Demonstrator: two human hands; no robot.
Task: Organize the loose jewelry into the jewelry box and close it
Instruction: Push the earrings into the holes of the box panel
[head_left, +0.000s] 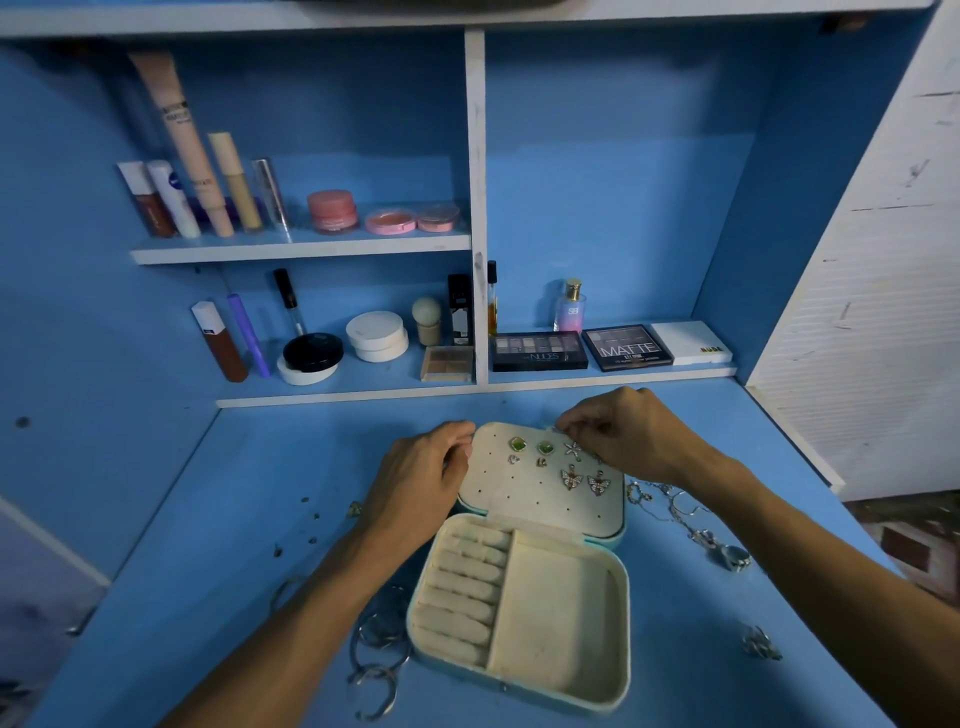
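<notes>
Jewelry box open on counter, near centre. Left hand fingers curl round lid left edge, steadying it for pinning. Right hand pinches tiny earring, I think, at lid far-right corner. Chains right, bangles near-left, loose.

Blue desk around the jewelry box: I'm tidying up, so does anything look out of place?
Yes. Silver bangles lie heaped on the blue desk left of the open cream-lined turquoise jewelry box, tangled silver chains sprawl to its right, and small dark specks are scattered further left.
</notes>
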